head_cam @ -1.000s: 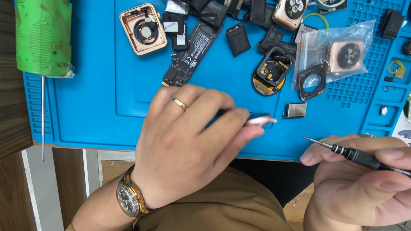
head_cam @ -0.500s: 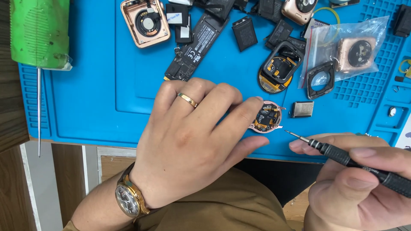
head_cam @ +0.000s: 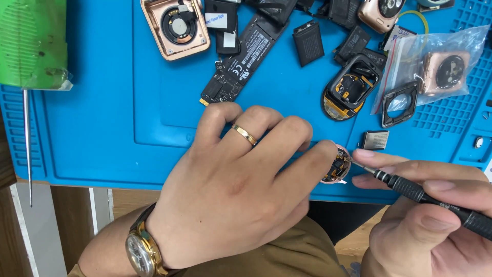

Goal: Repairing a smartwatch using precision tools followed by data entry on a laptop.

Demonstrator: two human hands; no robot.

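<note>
- Far left there's a green tool handle [head_cam: 32, 43] with a thin metal shaft hanging down over the edge of the blue work mat [head_cam: 102, 128], nobody touching it.
- Left hand [head_cam: 241, 190], ring and wristwatch on it, is curled down over the mat's near edge, fingertips pinching a small round watch body [head_cam: 336, 165] so it sits tilted, insides facing right. Firm closed grip on it.
- Guts are exposed: orange flex and dark parts show, so it looks already opened up, with the inner work in hand rather than finished.
- Right hand [head_cam: 430, 220] is wrapped around a slim black precision screwdriver [head_cam: 425, 194], tip right at the watch's open face. Can't tell if it's seated on a screw.
- Farther back on the mat: a rose-gold square case [head_cam: 175, 28], a long black circuit stick [head_cam: 241, 56], an oval black housing [head_cam: 351, 87], and a bagged case [head_cam: 446, 69]. Plenty of loose parts lying out, so my guess is it's mid-job.
</note>
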